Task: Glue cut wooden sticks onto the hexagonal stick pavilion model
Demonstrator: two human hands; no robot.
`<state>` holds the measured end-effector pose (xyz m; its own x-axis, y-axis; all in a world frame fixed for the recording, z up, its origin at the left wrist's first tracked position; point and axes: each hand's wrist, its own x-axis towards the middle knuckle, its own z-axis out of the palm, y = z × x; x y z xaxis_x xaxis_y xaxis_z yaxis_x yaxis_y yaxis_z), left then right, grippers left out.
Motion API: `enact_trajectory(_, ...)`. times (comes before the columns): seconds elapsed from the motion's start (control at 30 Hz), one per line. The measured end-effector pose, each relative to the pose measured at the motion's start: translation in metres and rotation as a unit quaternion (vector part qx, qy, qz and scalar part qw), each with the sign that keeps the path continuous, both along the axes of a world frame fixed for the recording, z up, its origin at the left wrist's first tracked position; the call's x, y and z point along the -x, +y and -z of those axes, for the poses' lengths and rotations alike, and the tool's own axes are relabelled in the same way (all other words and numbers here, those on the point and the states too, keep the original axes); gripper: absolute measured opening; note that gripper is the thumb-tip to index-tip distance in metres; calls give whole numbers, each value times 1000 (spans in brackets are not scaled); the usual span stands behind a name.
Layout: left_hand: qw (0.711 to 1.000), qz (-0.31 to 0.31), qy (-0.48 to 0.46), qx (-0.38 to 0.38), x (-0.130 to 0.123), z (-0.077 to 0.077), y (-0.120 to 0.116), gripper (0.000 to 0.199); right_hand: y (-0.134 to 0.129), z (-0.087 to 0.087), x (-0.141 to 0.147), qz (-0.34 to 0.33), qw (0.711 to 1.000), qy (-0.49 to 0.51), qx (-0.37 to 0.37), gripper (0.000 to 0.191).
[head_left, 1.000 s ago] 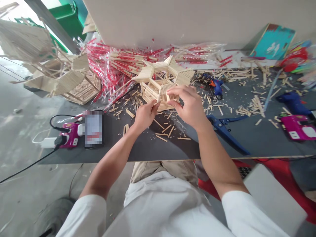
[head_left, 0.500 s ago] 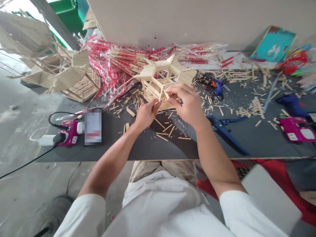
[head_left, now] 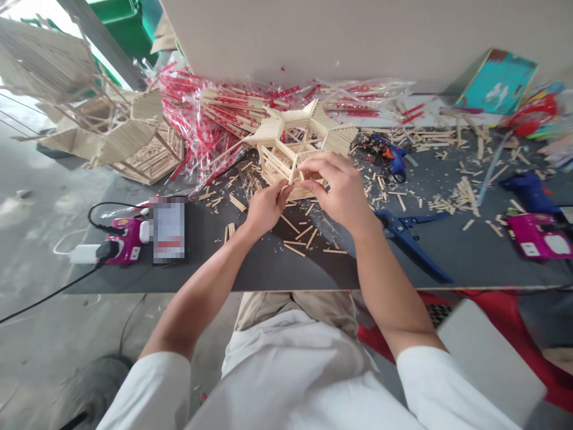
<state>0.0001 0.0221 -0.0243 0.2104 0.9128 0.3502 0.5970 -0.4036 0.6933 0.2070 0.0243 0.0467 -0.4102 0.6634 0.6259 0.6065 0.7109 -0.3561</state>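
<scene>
In front of me on the dark table stands a model built of wooden sticks (head_left: 273,132), with flared roof panels round an open middle and a slatted base. My left hand (head_left: 267,206) is closed at its near corner, thumb and finger pinching the foot of an upright there. Just to the right, my right hand (head_left: 339,186) is closed, its thumb and fingertips pinching a short wooden stick (head_left: 301,174) against the model's front. The fingers partly cover the base. Loose cut sticks (head_left: 306,232) lie below my hands.
Blue cutters (head_left: 414,242) lie right of my right arm, and a blue glue gun (head_left: 394,160) behind them. A phone (head_left: 169,230) and a magenta power adapter (head_left: 129,242) sit at left. Red-tipped sticks in plastic (head_left: 233,107) line the back. A larger stick model (head_left: 129,140) stands left.
</scene>
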Motion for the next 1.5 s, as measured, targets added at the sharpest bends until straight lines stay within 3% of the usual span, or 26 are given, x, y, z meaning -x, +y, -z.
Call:
enact_trajectory(0.3, 1000, 5, 26, -1, 1, -5, 0, 34, 0, 1, 1, -3, 1000, -9, 2, 26)
enact_trajectory(0.47, 999, 1, 36, -4, 3, -7, 2, 29, -2, 3, 1, -6, 1000, 6, 2, 41)
enact_trajectory(0.87, 998, -12, 69, -3, 13, -9, 10, 30, -6, 13, -1, 34, 999, -16, -33, 41)
enact_trajectory(1.03, 992, -44, 116, -6, 15, -21, 3, 32, -7, 12, 2, 29, 999, -30, -29, 40)
enact_trajectory(1.23, 990, -87, 57, -95, 19, -37, -8, 47, -9, 11, 3, 32, 998, -36, -26, 34)
enact_trajectory(1.5, 983, -58, 53, -168, 13, -42, -12, 42, -8, 11, 5, 33, 998, -46, -34, 34)
